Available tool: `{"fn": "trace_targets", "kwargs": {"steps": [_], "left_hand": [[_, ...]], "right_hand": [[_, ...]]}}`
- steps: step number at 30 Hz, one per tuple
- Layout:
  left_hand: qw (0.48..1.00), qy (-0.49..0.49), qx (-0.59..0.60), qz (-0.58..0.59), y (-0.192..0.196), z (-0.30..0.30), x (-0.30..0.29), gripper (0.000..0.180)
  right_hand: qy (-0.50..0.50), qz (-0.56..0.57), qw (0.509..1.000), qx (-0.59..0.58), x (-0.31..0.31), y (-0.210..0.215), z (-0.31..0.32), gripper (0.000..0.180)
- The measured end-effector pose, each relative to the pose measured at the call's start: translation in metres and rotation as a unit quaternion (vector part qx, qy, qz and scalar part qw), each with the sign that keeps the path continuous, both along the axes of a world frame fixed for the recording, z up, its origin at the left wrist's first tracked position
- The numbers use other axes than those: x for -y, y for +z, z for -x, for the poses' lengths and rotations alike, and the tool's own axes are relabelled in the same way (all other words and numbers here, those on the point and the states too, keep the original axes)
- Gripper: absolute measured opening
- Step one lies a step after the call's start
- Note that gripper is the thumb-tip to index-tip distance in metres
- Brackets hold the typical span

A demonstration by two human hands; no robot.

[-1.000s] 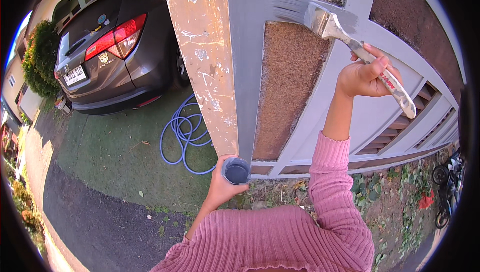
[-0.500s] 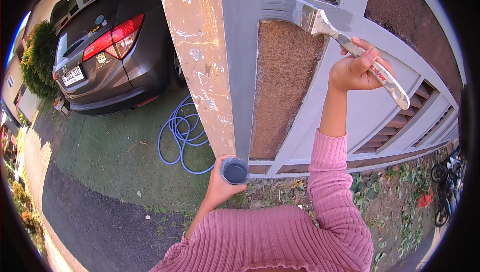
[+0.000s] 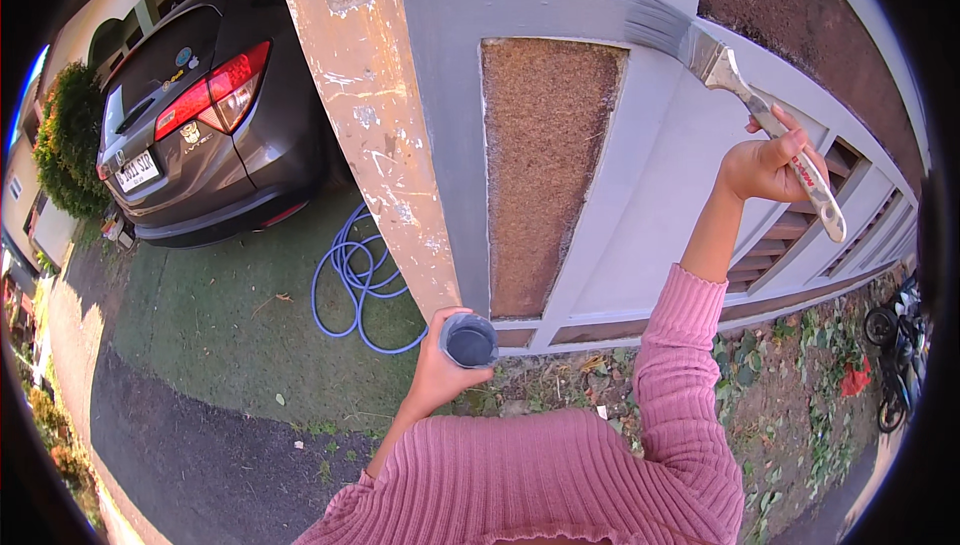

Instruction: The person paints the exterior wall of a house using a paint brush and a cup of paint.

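The right hand (image 3: 768, 165) gripped a paintbrush (image 3: 745, 95), its bristles pressed against the grey frame (image 3: 560, 20) of the wall. The left hand (image 3: 440, 375) held a small cup of grey paint (image 3: 470, 341) low down. A blue hose (image 3: 360, 280) lay coiled beside a parked car (image 3: 210, 125).
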State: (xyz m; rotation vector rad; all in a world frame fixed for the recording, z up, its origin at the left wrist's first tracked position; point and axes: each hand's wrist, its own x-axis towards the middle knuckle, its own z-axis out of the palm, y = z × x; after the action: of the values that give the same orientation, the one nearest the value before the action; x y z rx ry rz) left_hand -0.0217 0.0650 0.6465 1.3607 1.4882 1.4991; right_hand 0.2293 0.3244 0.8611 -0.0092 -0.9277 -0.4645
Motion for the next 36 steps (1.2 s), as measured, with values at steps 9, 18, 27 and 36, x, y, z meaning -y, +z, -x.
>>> {"fn": "trace_targets", "kwargs": {"steps": [9,18,27,36], "left_hand": [[1.000,-0.020,-0.002,0.008,-0.005,-0.005,-0.002,0.066],[1.000,-0.019,0.013,-0.008,-0.005,-0.006,-0.001,0.069],[1.000,-0.002,0.003,-0.004,-0.001,-0.004,0.003,0.069],[1.000,-0.011,-0.013,0.021,0.005,-0.010,0.000,0.065]], "right_hand": [[0.081,-0.035,0.988,-0.126,0.048,-0.011,-0.010,0.024],[0.206,-0.024,0.978,0.005,0.026,-0.001,0.103,0.025],[0.075,-0.031,0.995,0.055,0.001,-0.005,0.039,0.026],[-0.034,-0.021,0.999,0.027,-0.014,-0.008,-0.033,0.021]]}}
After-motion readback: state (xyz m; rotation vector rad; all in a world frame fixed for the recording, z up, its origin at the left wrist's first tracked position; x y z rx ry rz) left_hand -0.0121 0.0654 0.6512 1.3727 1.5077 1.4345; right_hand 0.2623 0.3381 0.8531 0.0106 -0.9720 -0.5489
